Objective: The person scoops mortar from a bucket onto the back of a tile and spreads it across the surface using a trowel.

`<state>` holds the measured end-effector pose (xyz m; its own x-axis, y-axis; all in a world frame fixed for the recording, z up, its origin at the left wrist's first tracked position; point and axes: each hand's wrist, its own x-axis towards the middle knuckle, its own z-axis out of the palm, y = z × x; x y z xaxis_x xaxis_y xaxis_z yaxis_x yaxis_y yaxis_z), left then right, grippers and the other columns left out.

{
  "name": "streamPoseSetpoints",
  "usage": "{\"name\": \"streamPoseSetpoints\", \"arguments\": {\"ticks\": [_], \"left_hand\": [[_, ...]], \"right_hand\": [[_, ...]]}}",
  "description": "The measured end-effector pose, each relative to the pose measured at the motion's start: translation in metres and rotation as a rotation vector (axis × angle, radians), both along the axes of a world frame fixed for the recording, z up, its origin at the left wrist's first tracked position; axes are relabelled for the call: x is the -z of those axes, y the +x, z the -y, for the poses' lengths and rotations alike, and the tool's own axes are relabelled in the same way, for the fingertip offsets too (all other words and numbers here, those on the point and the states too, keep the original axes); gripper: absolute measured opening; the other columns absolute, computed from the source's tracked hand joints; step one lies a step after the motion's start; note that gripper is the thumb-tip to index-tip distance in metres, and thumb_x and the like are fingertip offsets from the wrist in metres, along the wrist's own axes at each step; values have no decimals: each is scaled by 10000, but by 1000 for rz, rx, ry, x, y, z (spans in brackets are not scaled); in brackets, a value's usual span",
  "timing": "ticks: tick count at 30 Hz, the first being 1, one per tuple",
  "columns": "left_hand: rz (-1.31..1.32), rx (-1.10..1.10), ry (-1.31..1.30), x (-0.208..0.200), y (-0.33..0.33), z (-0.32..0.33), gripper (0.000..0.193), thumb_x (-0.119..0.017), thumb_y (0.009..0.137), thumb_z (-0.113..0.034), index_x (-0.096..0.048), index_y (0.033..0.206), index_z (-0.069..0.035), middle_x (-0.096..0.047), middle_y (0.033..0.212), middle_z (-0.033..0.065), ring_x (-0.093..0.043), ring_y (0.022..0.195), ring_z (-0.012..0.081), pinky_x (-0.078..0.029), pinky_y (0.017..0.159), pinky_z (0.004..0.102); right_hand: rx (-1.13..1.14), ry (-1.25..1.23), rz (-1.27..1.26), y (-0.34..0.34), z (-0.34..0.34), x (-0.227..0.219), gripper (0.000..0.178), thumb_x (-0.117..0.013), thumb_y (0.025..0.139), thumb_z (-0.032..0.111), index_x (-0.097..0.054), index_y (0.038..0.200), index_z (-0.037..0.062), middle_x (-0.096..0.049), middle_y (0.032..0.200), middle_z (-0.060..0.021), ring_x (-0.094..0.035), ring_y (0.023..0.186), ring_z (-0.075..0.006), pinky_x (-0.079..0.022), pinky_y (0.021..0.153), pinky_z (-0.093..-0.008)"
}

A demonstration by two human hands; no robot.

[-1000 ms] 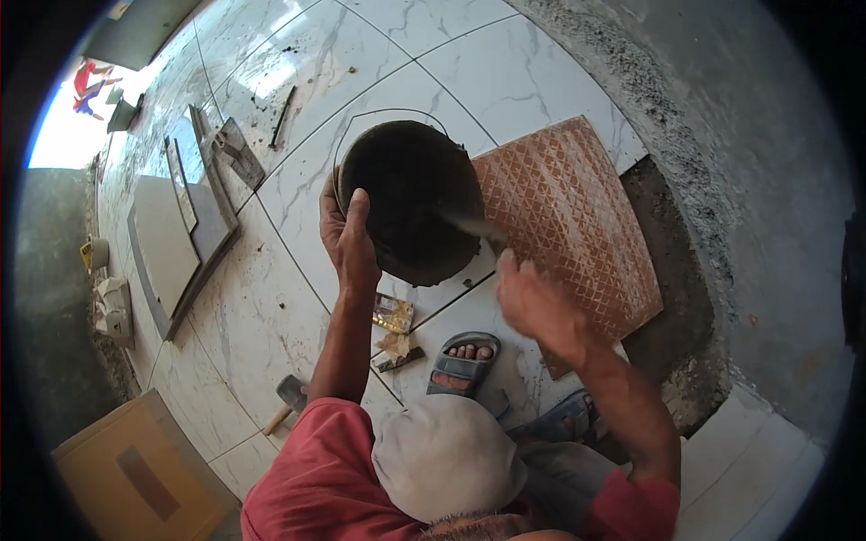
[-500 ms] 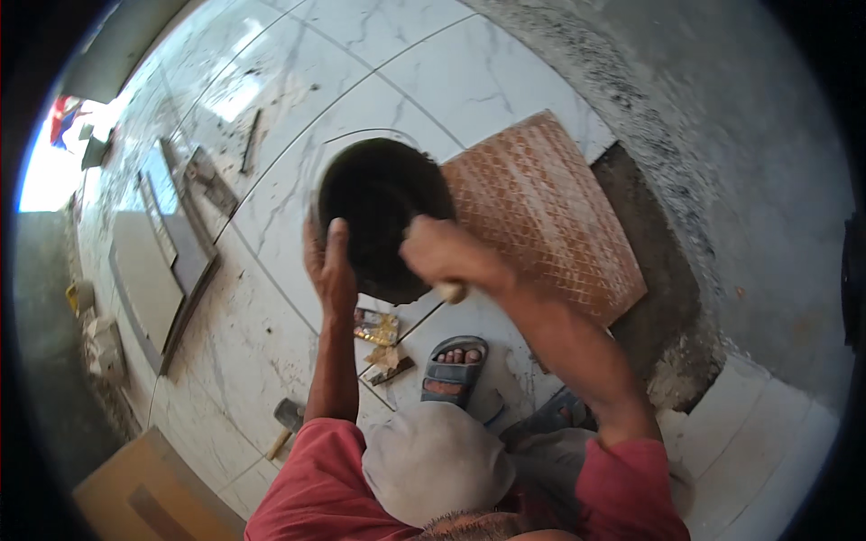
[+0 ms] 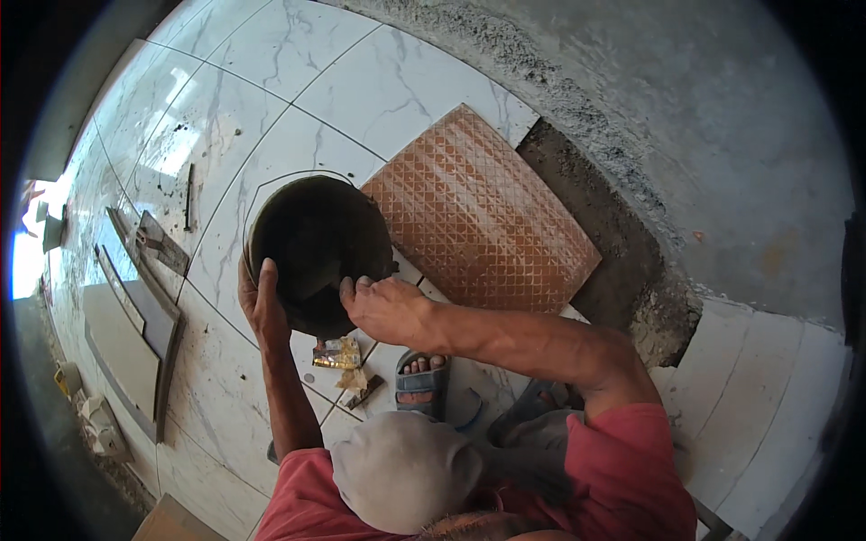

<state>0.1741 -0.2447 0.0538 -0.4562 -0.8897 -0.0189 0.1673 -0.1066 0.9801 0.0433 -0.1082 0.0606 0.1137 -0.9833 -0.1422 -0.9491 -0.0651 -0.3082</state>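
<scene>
A dark, mortar-smeared bucket (image 3: 374, 221) is tipped so that its mouth faces me, its inside mostly in shadow. My left hand (image 3: 263, 302) grips the bucket's left side, the thumb lying over the rim. At the lower right of the mouth, my right hand (image 3: 388, 308) is closed on a trowel. Its greyish blade (image 3: 317, 287) shows dimly inside the bucket, while my fingers hide the handle. To the right of the bucket a large tile (image 3: 487, 216) lies with its orange-brown, gridded back upward.
White marbled floor tiles (image 3: 325, 153) surround the bucket. Bare rough ground (image 3: 613, 225) borders the concrete wall (image 3: 722, 135) at right. Cut tile pieces (image 3: 122, 343) lie at left, near a thin dark rod (image 3: 189, 197). A crumpled yellow packet (image 3: 336, 353) sits by my sandalled foot (image 3: 421, 383).
My view has shifted, so the floor and bucket appear elsewhere in the picture. My right hand has turned at the rim; the wooden handle end seen below it before is now hidden.
</scene>
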Motion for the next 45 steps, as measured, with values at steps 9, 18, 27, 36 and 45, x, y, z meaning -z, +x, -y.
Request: {"name": "streamPoseSetpoints", "arguments": {"ticks": [9,18,27,36,45], "left_hand": [[-46,-18,8,14,5,9,393,-520,942,-108,-459,1307,23,-563,1220,102,-514,1129,158,-382,993,304],[-29,-4,22,4,-7,14,380,-529,941,-129,-473,1285,24,-583,1161,85,-536,1065,136,-404,954,278],[3,-1,19,6,5,21,395,-534,930,-137,-481,1288,22,-577,1207,111,-533,1121,181,-386,997,315],[-29,69,25,11,6,32,386,-541,935,-138,-481,1280,24,-584,1177,90,-542,1084,153,-407,965,297],[-17,98,21,2,-1,28,402,-550,933,-152,-476,1285,29,-582,1189,99,-544,1087,157,-406,968,300]], "right_hand": [[-22,185,-24,-55,3,-30,339,-478,846,81,-494,1151,-68,-632,946,-223,-678,794,-331,-560,643,-412],[132,24,-111,-48,25,19,427,-474,867,102,-428,1262,-56,-597,871,-202,-668,718,-352,-558,628,-425],[93,273,13,-39,-2,4,361,-475,874,131,-473,1187,-49,-624,958,-254,-666,774,-385,-547,664,-456],[202,69,149,-40,23,26,345,-483,874,133,-477,1167,-51,-614,937,-264,-650,759,-410,-538,662,-477],[59,231,-24,-46,-11,-1,364,-494,841,89,-513,1165,-76,-645,859,-228,-677,770,-369,-560,671,-449]]}}
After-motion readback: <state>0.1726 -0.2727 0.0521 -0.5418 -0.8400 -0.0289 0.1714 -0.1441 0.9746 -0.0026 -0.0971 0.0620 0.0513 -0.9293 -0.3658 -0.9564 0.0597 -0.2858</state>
